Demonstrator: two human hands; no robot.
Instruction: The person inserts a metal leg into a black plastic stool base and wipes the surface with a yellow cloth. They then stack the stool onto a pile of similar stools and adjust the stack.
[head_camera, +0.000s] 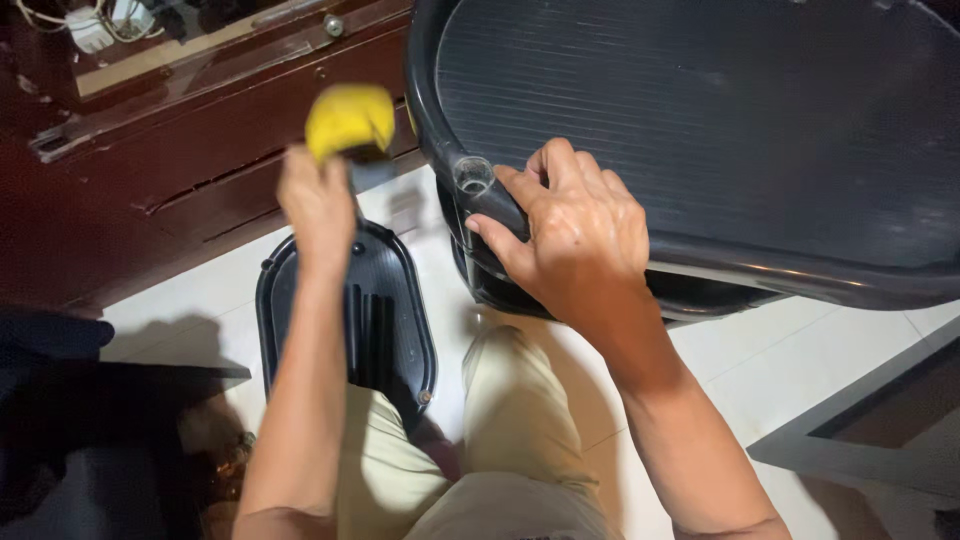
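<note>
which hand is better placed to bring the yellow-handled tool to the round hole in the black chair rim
Left, probably. The left hand already holds the yellow-handled tool raised beside the round hole, while the right hand grips the black plastic chair rim.

Looks like a home room used for a repair job. Glossy white floor tiles, dark red wooden furniture w/ cracked panel along the wall, tangle of white cables on top. Black plastic chair parts on the floor: seat & oval back panel.
</note>
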